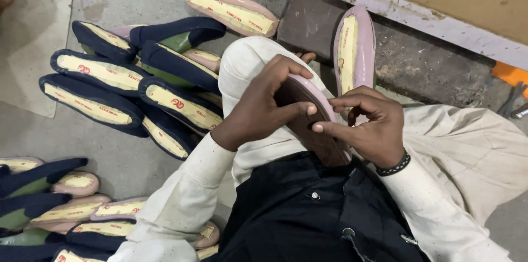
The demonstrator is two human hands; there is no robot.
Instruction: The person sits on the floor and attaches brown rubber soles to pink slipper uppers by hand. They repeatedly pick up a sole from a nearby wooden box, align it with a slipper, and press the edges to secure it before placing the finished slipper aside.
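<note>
Navy slippers (126, 91) with yellow insoles bearing small red marks lie heaped on the floor (82, 146) left of the hands; pink slippers (234, 9) lie beyond them. Left hand (264, 105) and right hand (371, 127) together clamp a pink-edged, brown-soled slipper (308, 113) over the lap.

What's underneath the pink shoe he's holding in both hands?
The pink shoe lies sole-up on a raised knee in pale trousers, with the left hand and right hand pressing its brown sole. Its inner side is hidden.
</note>
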